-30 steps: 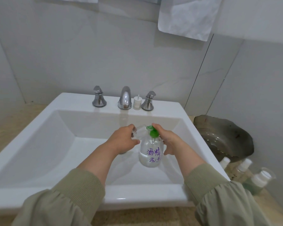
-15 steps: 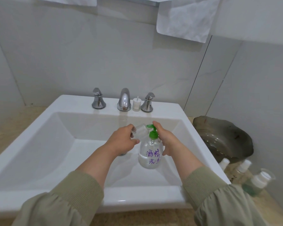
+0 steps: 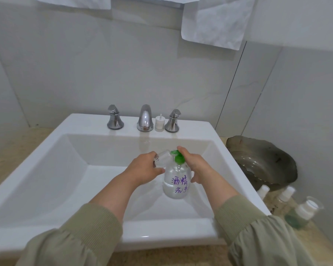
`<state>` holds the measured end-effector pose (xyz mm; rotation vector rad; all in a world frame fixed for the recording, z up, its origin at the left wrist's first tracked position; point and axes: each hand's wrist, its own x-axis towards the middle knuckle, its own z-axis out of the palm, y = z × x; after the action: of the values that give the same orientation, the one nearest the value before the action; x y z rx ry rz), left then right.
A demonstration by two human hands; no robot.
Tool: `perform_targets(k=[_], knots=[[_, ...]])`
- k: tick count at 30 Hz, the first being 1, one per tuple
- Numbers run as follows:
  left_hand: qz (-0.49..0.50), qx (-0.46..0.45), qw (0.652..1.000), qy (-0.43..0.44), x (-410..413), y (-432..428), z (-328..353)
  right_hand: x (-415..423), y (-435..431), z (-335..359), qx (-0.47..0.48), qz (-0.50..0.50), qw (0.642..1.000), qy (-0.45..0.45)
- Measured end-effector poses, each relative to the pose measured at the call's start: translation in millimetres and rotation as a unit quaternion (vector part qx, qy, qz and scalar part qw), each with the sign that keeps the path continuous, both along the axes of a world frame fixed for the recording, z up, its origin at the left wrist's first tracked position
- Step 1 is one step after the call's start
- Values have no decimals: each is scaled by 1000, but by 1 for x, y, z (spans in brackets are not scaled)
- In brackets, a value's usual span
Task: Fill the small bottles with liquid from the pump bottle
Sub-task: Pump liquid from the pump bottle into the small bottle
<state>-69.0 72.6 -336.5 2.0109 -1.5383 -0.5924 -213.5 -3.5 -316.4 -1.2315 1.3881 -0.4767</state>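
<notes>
A clear pump bottle [image 3: 176, 184] with a green pump head [image 3: 178, 157] and purple writing is held over the white sink basin [image 3: 52, 179]. My right hand [image 3: 197, 167] grips its neck, with a finger resting on top of the green pump. My left hand [image 3: 144, 169] holds a small clear bottle [image 3: 164, 159] tilted on its side, its mouth at the pump's spout. How much liquid is in the small bottle cannot be told. Three more small bottles [image 3: 284, 196] with white caps stand on the counter to the right of the sink.
A chrome tap [image 3: 145, 118] with two handles [image 3: 114, 120] and a small white cap [image 3: 160, 123] sit on the sink's back ledge. A dark wavy-edged bowl [image 3: 261, 162] stands on the counter at right. White towels [image 3: 215, 20] hang on the wall above.
Both hands and the two bottles stay in almost the same place; only the head view has shifted slightly.
</notes>
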Motion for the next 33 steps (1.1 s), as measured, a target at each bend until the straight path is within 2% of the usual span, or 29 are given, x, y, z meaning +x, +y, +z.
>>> perform_targets(k=[13, 24, 28, 33], knots=[[8, -30, 999, 20, 0, -1, 2, -3, -7, 2, 33, -12, 998, -44], [5, -7, 1000, -22, 0, 0, 0, 0, -7, -2, -34, -10, 999, 33], [9, -6, 1000, -30, 1, -1, 0, 7, -1, -5, -84, -27, 996, 13], [15, -27, 999, -7, 1, 0, 1, 10, -2, -8, -38, -45, 997, -48]])
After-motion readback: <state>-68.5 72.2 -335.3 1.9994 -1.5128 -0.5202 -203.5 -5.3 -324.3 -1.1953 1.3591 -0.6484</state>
